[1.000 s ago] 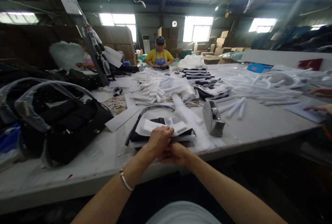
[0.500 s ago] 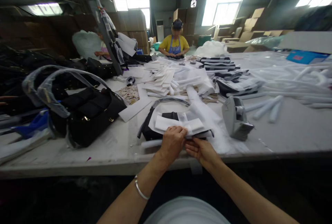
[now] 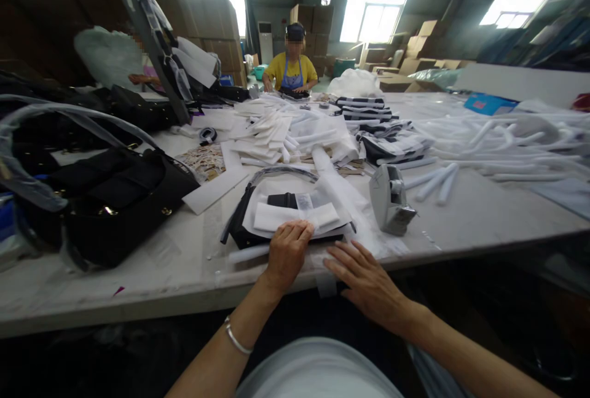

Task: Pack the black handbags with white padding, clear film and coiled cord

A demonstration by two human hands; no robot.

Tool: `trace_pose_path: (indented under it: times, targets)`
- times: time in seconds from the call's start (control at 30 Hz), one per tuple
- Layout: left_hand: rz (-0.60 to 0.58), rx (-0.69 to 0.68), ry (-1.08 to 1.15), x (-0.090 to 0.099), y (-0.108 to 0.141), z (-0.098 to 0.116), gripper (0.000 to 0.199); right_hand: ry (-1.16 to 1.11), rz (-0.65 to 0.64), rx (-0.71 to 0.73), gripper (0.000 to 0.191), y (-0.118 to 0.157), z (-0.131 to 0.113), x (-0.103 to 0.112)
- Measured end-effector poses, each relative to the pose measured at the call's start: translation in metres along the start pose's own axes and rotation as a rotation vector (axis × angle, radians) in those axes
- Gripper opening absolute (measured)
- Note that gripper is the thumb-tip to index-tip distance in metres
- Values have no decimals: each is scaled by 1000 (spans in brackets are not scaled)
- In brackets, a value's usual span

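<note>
A black handbag (image 3: 240, 233) lies flat in front of me, its wrapped handle (image 3: 281, 171) arching away. On it rests a white sheet with a folded white foam strip (image 3: 271, 216) and a black strap piece (image 3: 282, 201) under clear tape. My left hand (image 3: 288, 253) is closed over the bag's near edge, fingers together against the foam strip; its thumb is hidden. My right hand (image 3: 366, 281) is open, fingers spread over the table's near edge, apart from the bag. A white foam tube (image 3: 249, 255) lies along the bag's near side.
A grey tape dispenser (image 3: 386, 201) stands right of the bag. At left sits a larger black handbag (image 3: 133, 201). White foam pieces (image 3: 262, 134) and several tubes (image 3: 502, 146) cover the table's far side. Across it, a person in yellow (image 3: 292, 69) works. Clear tape (image 3: 326, 285) hangs at the edge.
My right hand has left the bag's near edge, drawn back toward me, and spread its fingers. My left hand stays on the bag. The view has turned slightly right.
</note>
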State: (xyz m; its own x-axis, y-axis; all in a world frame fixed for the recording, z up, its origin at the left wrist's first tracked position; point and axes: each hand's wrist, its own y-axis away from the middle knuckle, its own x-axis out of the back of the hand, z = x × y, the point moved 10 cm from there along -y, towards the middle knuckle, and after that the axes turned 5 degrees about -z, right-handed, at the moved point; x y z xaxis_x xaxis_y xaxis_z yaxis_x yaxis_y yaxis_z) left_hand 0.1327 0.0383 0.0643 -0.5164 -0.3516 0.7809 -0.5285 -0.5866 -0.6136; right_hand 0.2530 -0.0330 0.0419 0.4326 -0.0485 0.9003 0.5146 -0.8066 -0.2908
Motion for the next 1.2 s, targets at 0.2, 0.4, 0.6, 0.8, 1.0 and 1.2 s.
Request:
trace_pose_path:
  times: [0.2, 0.4, 0.6, 0.8, 1.0, 1.2]
  targets:
    - [31, -9, 10, 2, 3, 0, 27, 91, 183, 231, 34, -13, -12, -19]
    - [59, 6, 14, 3, 5, -3, 28, -174, 264, 124, 33, -22, -8, -8]
    - [74, 28, 55, 4, 5, -4, 27, -205, 198, 110, 24, -26, -15, -1]
    - [94, 57, 102, 8, 6, -6, 29, -184, -8, 84, 16, -57, -16, 14]
    - [106, 85, 122, 10, 5, -9, 28, -233, -45, -50, 16, -71, 3, 17]
    - [77, 76, 124, 5, 4, -8, 23, -451, -42, 40, 13, -66, -11, 25]
